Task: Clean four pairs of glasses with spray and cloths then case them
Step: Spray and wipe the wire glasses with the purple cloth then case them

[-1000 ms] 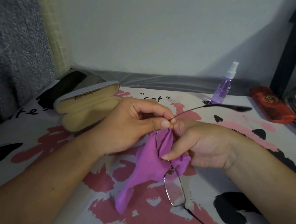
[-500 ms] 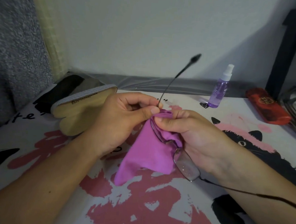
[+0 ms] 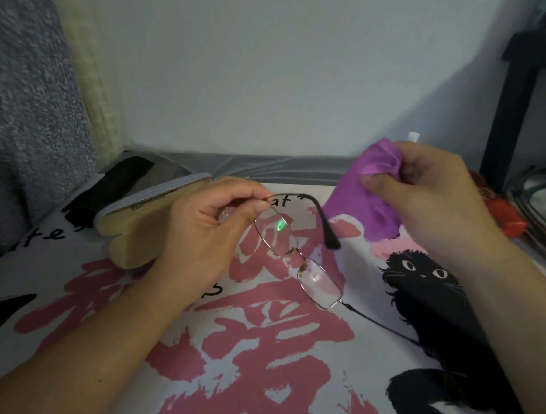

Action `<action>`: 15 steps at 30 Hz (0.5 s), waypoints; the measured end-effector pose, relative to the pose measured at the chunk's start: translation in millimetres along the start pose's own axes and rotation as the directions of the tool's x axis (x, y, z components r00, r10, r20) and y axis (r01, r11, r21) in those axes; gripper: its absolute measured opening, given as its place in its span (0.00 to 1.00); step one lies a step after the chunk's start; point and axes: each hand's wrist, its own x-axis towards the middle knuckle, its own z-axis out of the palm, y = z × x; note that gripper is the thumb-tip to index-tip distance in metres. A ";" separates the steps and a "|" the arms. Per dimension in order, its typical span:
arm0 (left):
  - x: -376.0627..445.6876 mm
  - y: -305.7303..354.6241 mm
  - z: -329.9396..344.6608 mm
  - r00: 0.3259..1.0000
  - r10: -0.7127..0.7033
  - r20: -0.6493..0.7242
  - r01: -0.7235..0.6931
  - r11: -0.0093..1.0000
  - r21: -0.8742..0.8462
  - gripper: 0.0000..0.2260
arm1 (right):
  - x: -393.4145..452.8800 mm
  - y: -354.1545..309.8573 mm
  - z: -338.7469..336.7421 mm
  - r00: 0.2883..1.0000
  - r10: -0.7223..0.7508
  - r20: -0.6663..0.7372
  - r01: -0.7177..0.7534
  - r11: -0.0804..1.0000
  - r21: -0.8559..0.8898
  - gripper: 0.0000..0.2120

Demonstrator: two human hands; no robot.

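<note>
While the wiping is being paused: the cloth is now being held clear of the lenses it was being rubbed on a moment ago.
Meaning: the glasses are probably being inspected, or made ready for casing.
Left hand: the thin-rimmed glasses are being pinched at one hinge between thumb and fingertips, above the cat-print sheet.
Right hand: the purple cloth is being gripped, bunched, well apart from the lenses.
Open case: lying just beside the left hand.
Spray bottle: being mostly hidden behind the right hand.

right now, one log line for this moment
left hand: pinches glasses | right hand: grips purple cloth, off lens | open case: empty
</note>
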 end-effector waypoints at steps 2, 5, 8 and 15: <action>2.2 -1.5 -1.8 0.998 -0.041 -0.043 0.040 0.998 -0.042 0.07 | -3.3 -11.1 -7.5 0.993 0.039 0.109 -0.077 0.923 0.377 0.10; 6.7 -4.4 -3.7 0.991 -0.103 -0.088 0.095 0.991 -0.094 0.08 | -10.9 -23.5 -10.8 0.973 0.050 0.224 -0.184 0.752 0.633 0.11; 6.9 -5.0 -3.1 0.991 -0.112 -0.072 0.106 0.990 -0.090 0.09 | -16.6 -21.7 -0.4 0.910 0.048 0.413 -0.326 0.697 0.639 0.13; 4.9 -1.1 -5.1 0.989 -0.029 -0.145 0.016 0.995 -0.095 0.07 | -15.0 3.9 32.2 0.822 0.357 0.445 -0.535 0.750 0.388 0.16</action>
